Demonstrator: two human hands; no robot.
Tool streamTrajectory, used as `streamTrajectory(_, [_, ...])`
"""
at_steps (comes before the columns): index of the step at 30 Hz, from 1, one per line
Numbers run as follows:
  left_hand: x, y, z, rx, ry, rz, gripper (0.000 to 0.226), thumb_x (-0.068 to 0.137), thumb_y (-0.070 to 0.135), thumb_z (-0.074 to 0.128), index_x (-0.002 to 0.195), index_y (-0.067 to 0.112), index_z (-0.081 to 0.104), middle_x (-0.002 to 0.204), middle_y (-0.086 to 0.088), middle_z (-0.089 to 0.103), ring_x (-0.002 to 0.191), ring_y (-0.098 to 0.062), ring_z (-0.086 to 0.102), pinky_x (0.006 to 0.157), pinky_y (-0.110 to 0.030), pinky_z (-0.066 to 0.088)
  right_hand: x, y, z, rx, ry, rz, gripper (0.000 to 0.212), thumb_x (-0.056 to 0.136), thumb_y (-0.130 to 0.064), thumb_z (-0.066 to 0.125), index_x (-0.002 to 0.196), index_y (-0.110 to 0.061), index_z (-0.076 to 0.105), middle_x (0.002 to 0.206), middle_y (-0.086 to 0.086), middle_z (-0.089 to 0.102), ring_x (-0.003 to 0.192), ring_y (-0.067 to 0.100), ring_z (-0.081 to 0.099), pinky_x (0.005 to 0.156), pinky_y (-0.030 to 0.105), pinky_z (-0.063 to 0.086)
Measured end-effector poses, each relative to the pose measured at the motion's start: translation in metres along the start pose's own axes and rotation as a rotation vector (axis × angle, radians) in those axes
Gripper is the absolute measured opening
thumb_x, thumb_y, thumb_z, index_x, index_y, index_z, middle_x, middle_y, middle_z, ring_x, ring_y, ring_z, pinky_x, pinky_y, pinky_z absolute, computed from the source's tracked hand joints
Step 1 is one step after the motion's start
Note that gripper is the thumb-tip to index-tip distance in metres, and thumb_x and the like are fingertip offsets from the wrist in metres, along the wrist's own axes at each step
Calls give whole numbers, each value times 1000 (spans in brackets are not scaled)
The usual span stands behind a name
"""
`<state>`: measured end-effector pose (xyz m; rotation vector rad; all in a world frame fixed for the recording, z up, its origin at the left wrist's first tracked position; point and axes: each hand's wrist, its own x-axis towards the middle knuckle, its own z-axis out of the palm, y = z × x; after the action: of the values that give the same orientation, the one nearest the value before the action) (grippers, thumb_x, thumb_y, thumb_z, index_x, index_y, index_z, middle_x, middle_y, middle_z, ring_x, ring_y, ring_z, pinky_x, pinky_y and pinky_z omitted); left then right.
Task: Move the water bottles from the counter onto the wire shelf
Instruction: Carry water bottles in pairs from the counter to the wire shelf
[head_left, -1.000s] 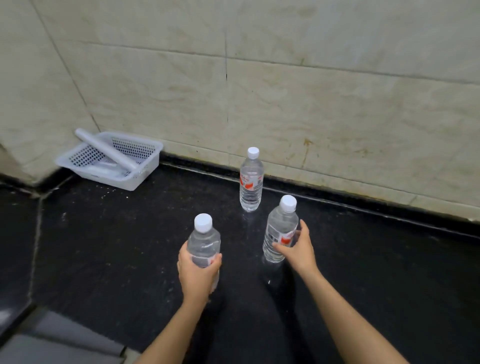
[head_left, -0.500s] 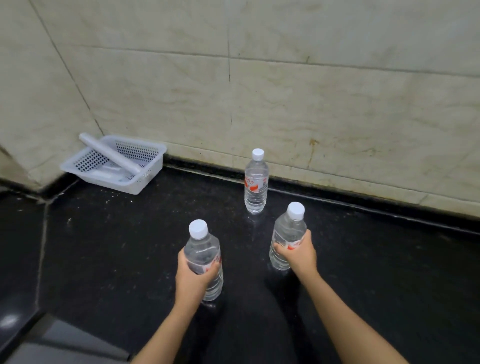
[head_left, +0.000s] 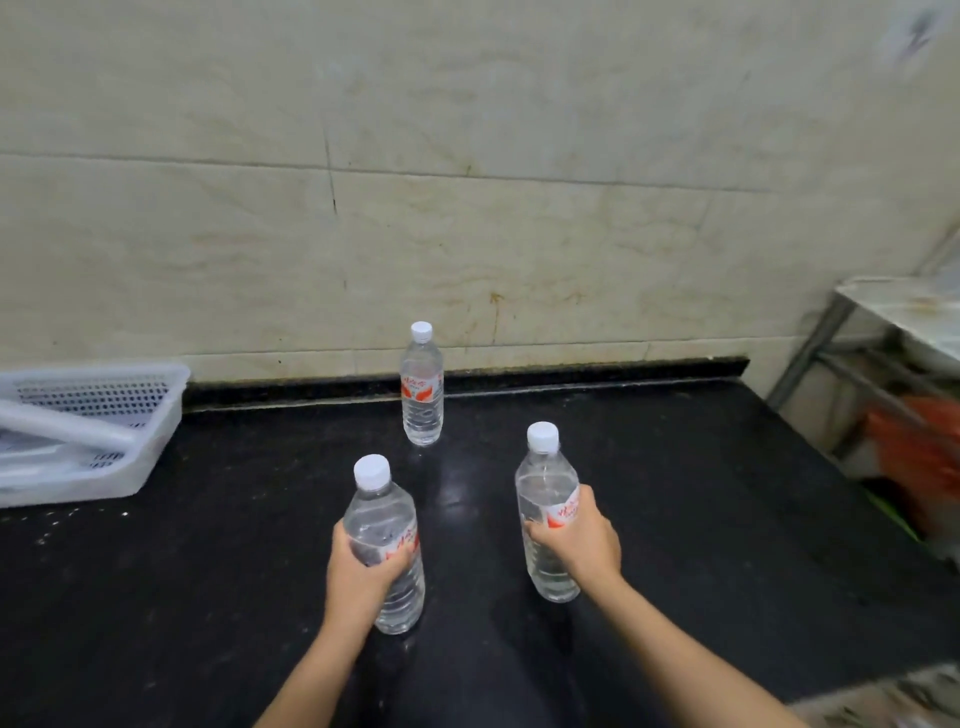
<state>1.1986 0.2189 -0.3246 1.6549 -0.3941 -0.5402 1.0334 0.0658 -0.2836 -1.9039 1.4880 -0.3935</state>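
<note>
Head view: your left hand (head_left: 363, 571) and right hand (head_left: 584, 540) each clench a clear white-capped plastic water bottle (head_left: 387, 540) (head_left: 548, 514); keep both upright above the black worktop (head_left: 727, 519).

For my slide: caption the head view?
Each hand grips a water bottle; a third stands by the wall.

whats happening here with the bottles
A person grips one water bottle in each hand: the left hand holds the left bottle, the right hand the right bottle. A third bottle stands untouched on the black counter by the wall. None is on a shelf yet.
</note>
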Motion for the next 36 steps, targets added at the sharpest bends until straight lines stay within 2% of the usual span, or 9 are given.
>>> streamTrajectory(3, [-6, 3, 1, 8, -71, 47, 60, 65, -1, 78, 114, 16, 48, 102, -6, 58, 95, -24, 56, 84, -33, 41, -27, 4, -9, -16, 71, 46, 54, 69, -40, 70, 110, -17, 43, 108, 2, 64, 101, 28, 60, 74, 31, 42])
streamTrajectory(7, [-14, 3, 10, 46, -163, 107, 57, 64, -1, 78, 106, 25, 50, 102, -6, 61, 96, -24, 58, 89, -39, 45, -58, 20, -23, -22, 151, 126, 54, 68, -43, 69, 109, -19, 43, 108, 1, 64, 101, 28, 60, 77, 32, 44])
streamTrajectory(14, [-48, 12, 56, 35, -338, 60, 52, 65, 3, 78, 104, 25, 50, 95, -4, 63, 92, -28, 60, 84, -37, 47, -97, 69, -67, -10, 256, 244, 58, 69, -46, 69, 113, -20, 42, 112, 3, 63, 104, 28, 59, 79, 32, 43])
streamTrajectory(22, [-132, 39, 159, -6, -591, 141, 56, 66, 1, 76, 113, 21, 52, 98, 2, 63, 91, -19, 60, 78, -32, 44, -134, 153, -160, 126, 416, 240, 54, 63, -40, 75, 104, -21, 44, 104, 1, 66, 100, 26, 60, 74, 32, 44])
streamTrajectory(25, [-173, 43, 209, -31, -672, 167, 56, 66, 3, 78, 112, 22, 53, 98, 6, 64, 91, -16, 61, 77, -30, 44, -156, 199, -204, 165, 482, 255, 51, 60, -37, 78, 98, -25, 46, 103, 0, 67, 100, 25, 61, 77, 33, 47])
streamTrajectory(30, [-240, 46, 287, -56, -761, 176, 55, 63, 8, 81, 109, 23, 54, 102, 2, 65, 94, -18, 62, 83, -36, 50, -187, 271, -274, 177, 546, 297, 49, 61, -34, 78, 98, -27, 47, 106, 0, 67, 104, 25, 60, 75, 29, 43])
streamTrajectory(32, [-261, 48, 309, -44, -817, 171, 61, 56, 20, 85, 108, 25, 55, 103, 3, 66, 93, -16, 63, 84, -37, 51, -199, 296, -293, 164, 579, 351, 56, 57, -42, 76, 103, -24, 49, 106, 1, 68, 104, 26, 61, 73, 28, 41])
streamTrajectory(34, [-277, 53, 331, -32, -847, 170, 68, 41, 34, 81, 103, 27, 56, 97, 7, 66, 88, -12, 62, 78, -31, 50, -208, 317, -310, 172, 615, 388, 53, 54, -46, 73, 96, -25, 48, 101, 0, 68, 101, 26, 62, 72, 29, 41])
streamTrajectory(36, [-288, 62, 355, -21, -868, 176, 63, 41, 28, 79, 99, 29, 55, 93, 10, 64, 86, -14, 61, 75, -27, 47, -213, 333, -327, 192, 653, 414, 46, 57, -40, 78, 89, -25, 48, 94, 0, 68, 96, 26, 62, 72, 30, 44])
